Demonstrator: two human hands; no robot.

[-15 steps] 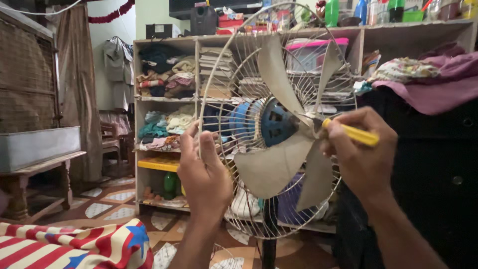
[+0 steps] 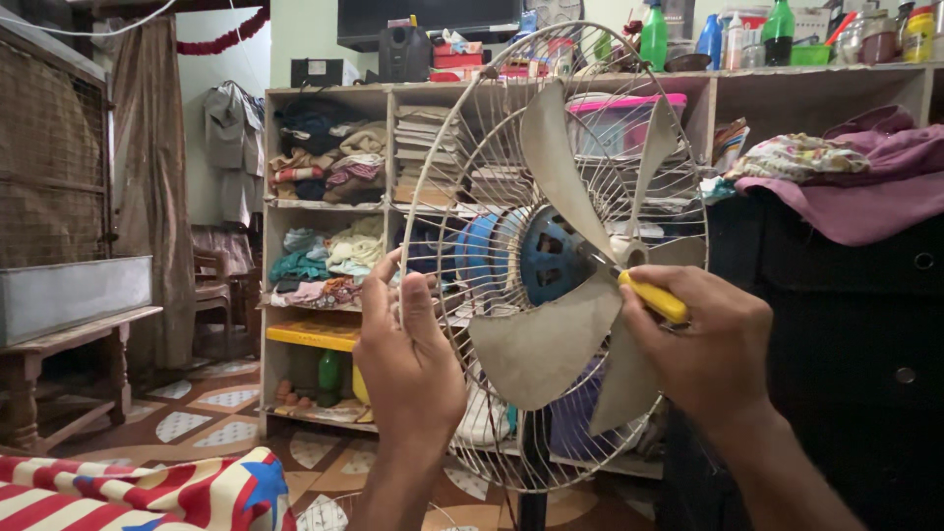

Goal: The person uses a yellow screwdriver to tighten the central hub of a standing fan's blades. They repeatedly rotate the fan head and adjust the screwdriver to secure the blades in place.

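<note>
Head view shows your left hand (image 2: 408, 369) with its back to the camera, fingers curled over the left rim of the wire fan guard (image 2: 442, 167); the fingertips are hidden behind the wires, so you see a closed grip on the rim but not how tightly. The guard stands upright on a pole (image 2: 534, 462) cut off at the bottom edge. Inside it sit the grey fan blades (image 2: 551, 339) and, behind them, the blue motor housing (image 2: 536, 254), partly covered. Your right hand (image 2: 703, 344) is wrapped shut around a yellow-handled tool (image 2: 654, 298) at the blade hub; its tip is hidden, so the kind of tool is unclear. Cluttered shelves (image 2: 324, 206) blur behind.
</note>
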